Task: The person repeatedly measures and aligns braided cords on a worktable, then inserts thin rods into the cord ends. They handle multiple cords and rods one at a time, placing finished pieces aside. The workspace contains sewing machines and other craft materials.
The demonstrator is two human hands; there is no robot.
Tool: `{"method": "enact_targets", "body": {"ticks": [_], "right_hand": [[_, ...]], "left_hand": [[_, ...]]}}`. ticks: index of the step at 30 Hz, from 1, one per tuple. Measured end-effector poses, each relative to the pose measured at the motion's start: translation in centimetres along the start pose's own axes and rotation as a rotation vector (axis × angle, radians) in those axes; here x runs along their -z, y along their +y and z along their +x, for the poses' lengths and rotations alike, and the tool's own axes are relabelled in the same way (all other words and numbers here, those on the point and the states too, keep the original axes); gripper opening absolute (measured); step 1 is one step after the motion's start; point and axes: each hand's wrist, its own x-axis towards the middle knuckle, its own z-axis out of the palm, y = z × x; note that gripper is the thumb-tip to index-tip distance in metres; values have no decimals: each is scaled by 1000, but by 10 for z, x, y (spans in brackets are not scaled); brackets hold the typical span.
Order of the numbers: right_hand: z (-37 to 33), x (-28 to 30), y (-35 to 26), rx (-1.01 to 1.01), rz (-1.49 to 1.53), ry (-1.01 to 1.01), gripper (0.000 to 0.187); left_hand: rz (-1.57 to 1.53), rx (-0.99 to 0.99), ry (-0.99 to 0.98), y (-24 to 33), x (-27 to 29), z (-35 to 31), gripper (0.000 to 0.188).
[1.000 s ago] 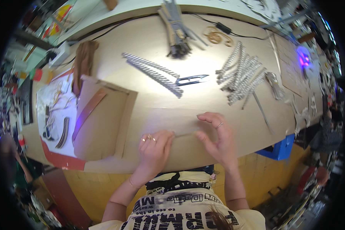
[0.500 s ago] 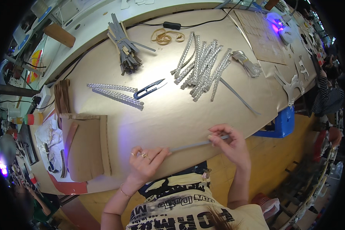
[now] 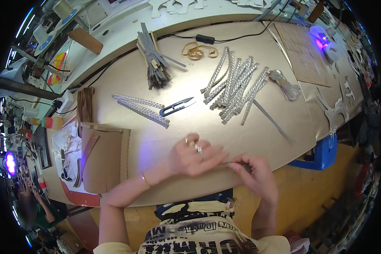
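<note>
As I watch remotely, right hand [image 3: 259, 174] pinching thin grey strip [image 3: 227, 163], left hand [image 3: 194, 157] beside it, fingers extended, hold unclear.

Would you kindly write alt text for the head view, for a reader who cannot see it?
A person's right hand pinches a thin strip over a gold-coloured table, the left hand blurred close beside it. Beyond lie blue thread snips, two braided silver strips, a braided-strip pile and a grey strip bundle.

Left hand [image 3: 197, 156] stretched rightward, right hand [image 3: 258, 175] curled, its fingers [image 3: 244, 158] pinched
</note>
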Motion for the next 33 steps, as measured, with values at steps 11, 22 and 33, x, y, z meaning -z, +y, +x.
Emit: {"method": "enact_targets", "body": {"ticks": [11,22,33], "right_hand": [[24,8,0,131,-217,403,18],[11,12,25,-10,-93,456,14],[12,-9,-8,120,-109,235,10]], "left_hand": [[-151,1056,-404,-137,-65,67,31],[-899,1256,94,-76,-20,47,15],[-322,1033,-249,46,54,-72,13]]}}
